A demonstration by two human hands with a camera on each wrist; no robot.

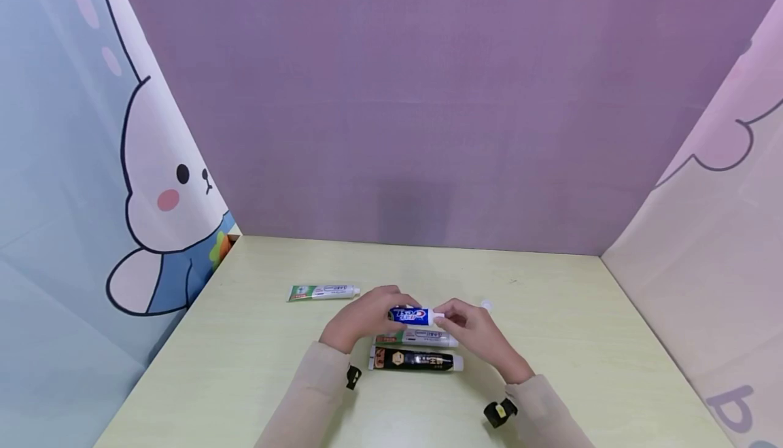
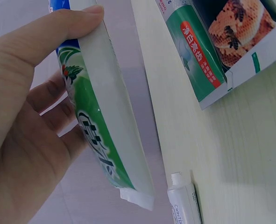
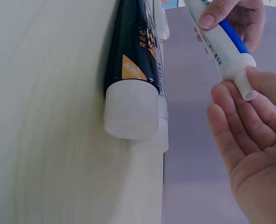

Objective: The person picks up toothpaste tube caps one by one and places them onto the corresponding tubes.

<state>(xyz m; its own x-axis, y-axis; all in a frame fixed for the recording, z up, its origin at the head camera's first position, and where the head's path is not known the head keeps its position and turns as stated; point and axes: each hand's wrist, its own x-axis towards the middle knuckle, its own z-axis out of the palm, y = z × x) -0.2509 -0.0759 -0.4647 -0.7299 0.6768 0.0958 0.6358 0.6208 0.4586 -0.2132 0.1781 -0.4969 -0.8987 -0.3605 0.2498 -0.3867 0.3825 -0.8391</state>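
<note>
A blue, white and green toothpaste tube (image 1: 411, 316) is held above the table by my left hand (image 1: 374, 312). In the left wrist view, the thumb presses its white side while fingers lie behind. My right hand (image 1: 476, 329) pinches the other end, thumb and index finger at the narrow white nozzle (image 3: 246, 87), which shows an uncapped round mouth in the right wrist view. Below lie a black toothpaste tube (image 1: 416, 359) with a white cap (image 3: 131, 109) and, beyond it, a green-and-white toothpaste tube (image 1: 422, 338), partly hidden by the held one.
Another green-and-white toothpaste tube (image 1: 324, 291) lies at the left on the pale wooden table (image 1: 245, 339), its narrow end toward my left hand. A small white round piece (image 1: 486, 305) lies beyond my right hand. A purple panel (image 1: 416, 108) stands at the back, with printed cloths at both sides.
</note>
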